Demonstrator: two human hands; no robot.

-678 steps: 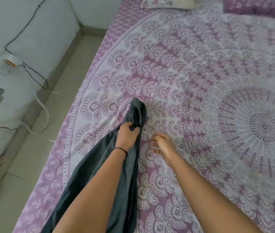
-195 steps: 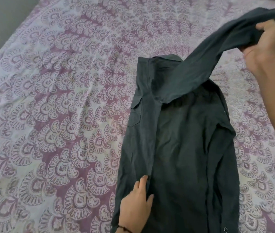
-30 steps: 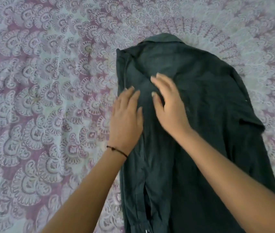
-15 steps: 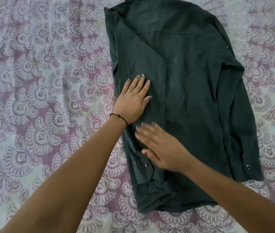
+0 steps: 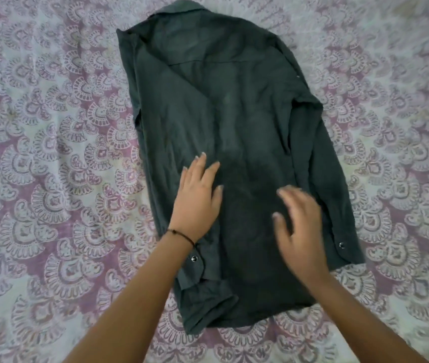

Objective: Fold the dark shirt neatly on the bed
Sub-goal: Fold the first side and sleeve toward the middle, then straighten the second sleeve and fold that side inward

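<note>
Now, with the dark shirt [image 5: 237,142] lying narrowed on the patterned bedspread [image 5: 51,179], left hand [image 5: 197,197] and blurred right hand [image 5: 300,229], both spread flat and gripping nothing, should press outward from its middle before folding the hem collarward.

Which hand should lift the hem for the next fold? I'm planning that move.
Right, probably. The right hand hovers open and blurred nearer the hem; the left hand lies flat on the shirt.

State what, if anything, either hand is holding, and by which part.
Nothing is held. The left hand lies flat and open on the dark shirt; the blurred right hand is open above it.
</note>
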